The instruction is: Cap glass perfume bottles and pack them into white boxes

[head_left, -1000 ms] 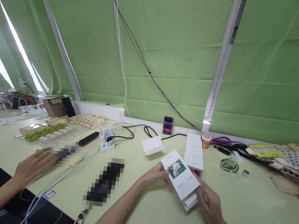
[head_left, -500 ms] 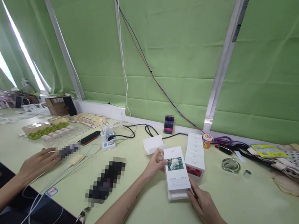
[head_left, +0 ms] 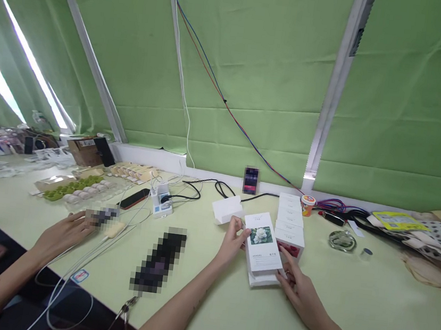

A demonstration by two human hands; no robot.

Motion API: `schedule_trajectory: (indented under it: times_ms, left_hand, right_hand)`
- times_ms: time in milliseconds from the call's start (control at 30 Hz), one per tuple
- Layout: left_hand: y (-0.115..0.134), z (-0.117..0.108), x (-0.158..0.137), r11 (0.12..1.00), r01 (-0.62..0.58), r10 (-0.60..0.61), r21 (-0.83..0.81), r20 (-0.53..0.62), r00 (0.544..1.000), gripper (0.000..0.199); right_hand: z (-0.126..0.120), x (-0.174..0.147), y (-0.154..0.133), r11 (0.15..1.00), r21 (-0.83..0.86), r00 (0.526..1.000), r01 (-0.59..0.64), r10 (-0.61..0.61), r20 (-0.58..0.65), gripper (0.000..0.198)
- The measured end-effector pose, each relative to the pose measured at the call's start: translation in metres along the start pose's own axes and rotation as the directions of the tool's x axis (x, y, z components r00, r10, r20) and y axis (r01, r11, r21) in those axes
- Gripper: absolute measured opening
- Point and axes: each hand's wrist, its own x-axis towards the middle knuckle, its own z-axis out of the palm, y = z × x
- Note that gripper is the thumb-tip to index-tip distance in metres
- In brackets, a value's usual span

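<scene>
Between my hands is a white card (head_left: pixel 262 245) with a white flower printed on it, lying over a white box-like piece (head_left: pixel 264 284) whose lower edge shows beneath. My left hand (head_left: pixel 233 241) pinches the card's upper left edge. On the right edge, low down, my right hand (head_left: pixel 296 284) grips with thumb and fingers. Just behind my left hand sits a plain white carton (head_left: pixel 228 209). A row of white cartons (head_left: pixel 290 228) stands right of the card, the front one showing a red picture.
Right of the row are an orange tub (head_left: pixel 307 205), a glass dish (head_left: pixel 342 241) and a small capped jar (head_left: pixel 366 253). A co-worker's hand (head_left: pixel 65 234) rests at left on a blurred device. Egg cartons (head_left: pixel 81 189), a power strip (head_left: pixel 162 201) and cables lie beyond.
The card and both my hands have shifted slightly up in view. My right fingers have moved up a little along the card's right edge.
</scene>
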Motion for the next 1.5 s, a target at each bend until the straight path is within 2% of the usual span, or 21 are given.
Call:
schedule_trajectory:
  times_ms: [133, 233, 333, 633, 700, 833, 1000, 1067, 1167, 1267, 1367, 1500]
  left_hand:
    - [0.003, -0.002, 0.000, 1.000, 0.007, -0.007, 0.013, 0.043, 0.999, 0.038]
    - [0.010, -0.003, -0.001, 1.000, 0.013, -0.012, -0.009, 0.099, 0.995, 0.039]
    - [0.013, -0.002, -0.003, 0.999, 0.015, -0.009, -0.040, 0.131, 0.991, 0.042]
    - [-0.001, 0.002, -0.003, 0.999, -0.050, 0.051, -0.015, 0.047, 0.998, 0.048]
    - [0.000, 0.001, -0.003, 0.999, -0.048, 0.049, -0.006, 0.075, 0.996, 0.048]
    - [0.005, 0.003, -0.008, 1.000, -0.020, 0.021, -0.009, 0.208, 0.978, 0.043]
    - [0.001, 0.016, -0.020, 0.998, -0.033, 0.013, 0.057, 0.314, 0.949, 0.066]
    - [-0.001, 0.021, -0.023, 0.992, -0.057, 0.018, 0.110, 0.329, 0.944, 0.061]
    - [-0.004, 0.024, -0.026, 0.978, -0.096, 0.028, 0.183, 0.343, 0.939, 0.044]
    - [-0.006, 0.024, -0.025, 0.969, -0.128, 0.051, 0.209, 0.341, 0.939, 0.041]
    - [-0.010, 0.027, -0.024, 0.950, -0.194, 0.115, 0.244, 0.304, 0.946, 0.040]
    - [-0.014, 0.030, -0.020, 0.933, -0.259, 0.184, 0.248, 0.290, 0.939, 0.027]
  right_hand:
    - [-0.001, 0.002, 0.001, 0.982, 0.185, 0.999, -0.039, 0.045, -0.030, 0.051]
    - [0.000, 0.003, 0.002, 0.943, 0.331, 0.991, -0.041, 0.080, -0.104, 0.037]
    - [0.000, 0.002, 0.004, 0.928, 0.373, 0.986, -0.021, 0.082, -0.148, 0.026]
    - [-0.003, -0.001, 0.004, 0.937, 0.348, 0.985, -0.017, 0.075, -0.153, 0.025]
    - [-0.004, -0.001, 0.002, 0.935, 0.355, 0.989, -0.018, 0.070, -0.134, 0.025]
    - [-0.006, 0.000, -0.003, 0.933, 0.359, 0.997, -0.026, 0.053, -0.064, 0.025]
    - [-0.007, 0.003, -0.003, 0.940, 0.341, 0.994, -0.011, 0.047, -0.096, 0.026]
    - [-0.008, 0.005, -0.001, 0.941, 0.339, 0.990, -0.007, 0.054, -0.129, 0.027]
    - [-0.009, 0.009, 0.003, 0.943, 0.332, 0.982, 0.001, 0.063, -0.180, 0.028]
    - [-0.009, 0.010, 0.005, 0.953, 0.302, 0.974, 0.011, 0.058, -0.219, 0.029]
    - [-0.009, 0.010, 0.005, 0.972, 0.234, 0.970, 0.016, 0.041, -0.238, 0.029]
    - [-0.008, 0.010, 0.002, 0.992, 0.123, 0.972, 0.012, 0.017, -0.235, 0.030]
